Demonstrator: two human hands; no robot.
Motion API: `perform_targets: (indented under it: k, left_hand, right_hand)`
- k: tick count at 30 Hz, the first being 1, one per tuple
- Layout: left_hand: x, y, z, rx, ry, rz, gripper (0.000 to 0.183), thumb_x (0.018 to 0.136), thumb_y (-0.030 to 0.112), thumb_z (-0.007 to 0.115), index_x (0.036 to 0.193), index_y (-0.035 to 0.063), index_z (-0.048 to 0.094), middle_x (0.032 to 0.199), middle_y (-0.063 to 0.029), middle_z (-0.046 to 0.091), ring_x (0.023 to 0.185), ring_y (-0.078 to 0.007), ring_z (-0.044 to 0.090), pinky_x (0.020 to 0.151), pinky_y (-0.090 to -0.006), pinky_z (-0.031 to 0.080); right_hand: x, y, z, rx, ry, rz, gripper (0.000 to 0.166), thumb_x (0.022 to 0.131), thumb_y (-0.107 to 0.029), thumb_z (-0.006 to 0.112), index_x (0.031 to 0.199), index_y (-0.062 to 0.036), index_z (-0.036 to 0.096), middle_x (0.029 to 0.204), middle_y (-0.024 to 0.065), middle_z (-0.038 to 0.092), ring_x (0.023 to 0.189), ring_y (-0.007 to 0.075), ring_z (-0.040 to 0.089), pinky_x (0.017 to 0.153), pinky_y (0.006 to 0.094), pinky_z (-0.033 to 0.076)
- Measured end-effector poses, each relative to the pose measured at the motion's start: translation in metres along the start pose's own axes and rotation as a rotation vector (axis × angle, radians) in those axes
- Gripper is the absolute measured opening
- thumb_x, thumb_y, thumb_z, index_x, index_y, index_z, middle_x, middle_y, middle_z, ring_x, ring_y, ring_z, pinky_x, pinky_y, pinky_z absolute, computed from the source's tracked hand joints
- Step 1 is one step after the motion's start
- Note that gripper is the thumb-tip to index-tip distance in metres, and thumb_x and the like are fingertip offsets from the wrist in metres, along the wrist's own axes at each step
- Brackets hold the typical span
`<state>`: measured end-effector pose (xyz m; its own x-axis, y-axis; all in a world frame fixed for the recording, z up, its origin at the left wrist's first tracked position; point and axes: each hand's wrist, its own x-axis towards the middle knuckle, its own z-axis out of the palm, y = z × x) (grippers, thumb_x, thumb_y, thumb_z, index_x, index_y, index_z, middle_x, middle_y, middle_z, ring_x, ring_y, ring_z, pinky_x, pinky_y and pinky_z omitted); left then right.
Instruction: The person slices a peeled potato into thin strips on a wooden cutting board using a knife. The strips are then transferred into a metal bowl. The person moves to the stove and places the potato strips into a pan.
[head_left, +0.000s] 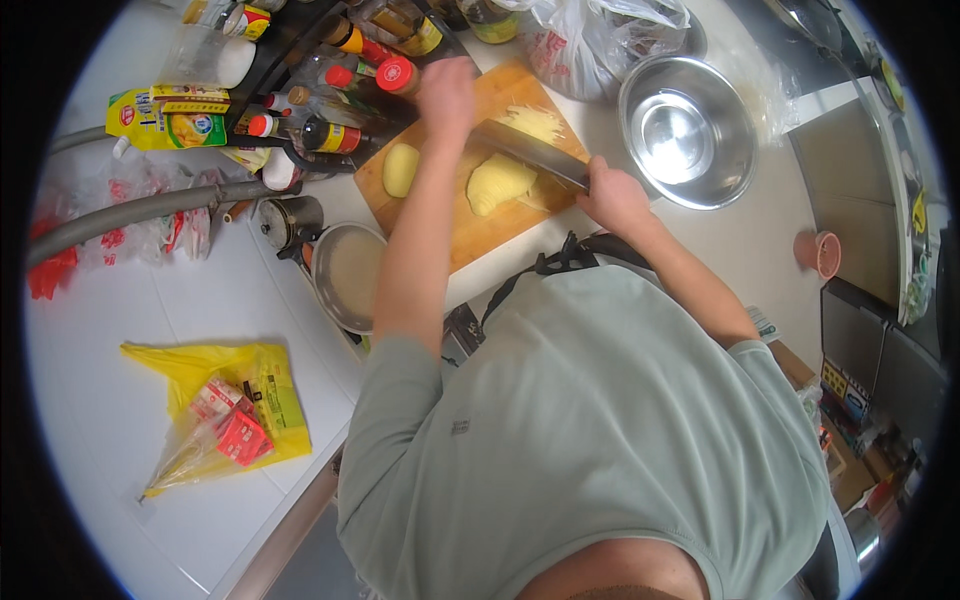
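My right hand (616, 196) grips the handle of a kitchen cleaver (529, 154). Its broad blade lies across the wooden cutting board (420, 232), pointing up and left. Just below the blade sits a fanned stack of sliced potato (499, 184), with a few loose strips beside it. Beyond the blade is a heap of potato shreds (534, 122). My left hand (448, 86) is blurred at the board's far left edge, next to a red-capped jar (397, 75); its fingers are unclear. A whole peeled potato (401, 170) rests left of my left forearm.
A steel bowl (688, 131) stands right of the board, near a plastic bag (577, 52). Seasoning bottles (330, 137) crowd the far left. A pan of cloudy liquid (349, 274) sits left of the board. A yellow bag (277, 390) hangs on the tiled wall.
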<state>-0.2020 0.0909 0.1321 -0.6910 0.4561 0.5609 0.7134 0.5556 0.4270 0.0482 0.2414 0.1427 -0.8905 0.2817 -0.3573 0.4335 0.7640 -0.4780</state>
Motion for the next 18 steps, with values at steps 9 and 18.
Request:
perform_targets:
  k: [9,18]
  left_hand:
    - [-0.227,0.069,-0.001,-0.522,-0.508,-1.231,0.013,0.093,0.016,0.063,0.094,0.0025,0.064,0.079,-0.0008,0.063,0.078,-0.0141,0.064,0.077,-0.0253,0.052]
    - [-0.206,0.094,0.032,-1.111,-0.028,-1.841,0.022,0.093,0.016,0.064,0.113,0.0062,0.059,0.108,-0.0057,0.062,0.100,-0.0185,0.062,0.087,-0.0305,0.054]
  right_hand:
    - [-0.020,0.019,-0.024,0.274,0.018,0.126,0.034,0.082,-0.021,0.066,0.106,0.0015,0.059,0.087,0.0212,0.070,0.086,0.0385,0.067,0.078,0.0463,0.053]
    - [-0.029,0.031,-0.046,0.335,0.000,0.104,0.032,0.080,-0.012,0.064,0.105,0.0051,0.057,0.082,0.0198,0.070,0.075,0.0319,0.071,0.068,0.0387,0.055]
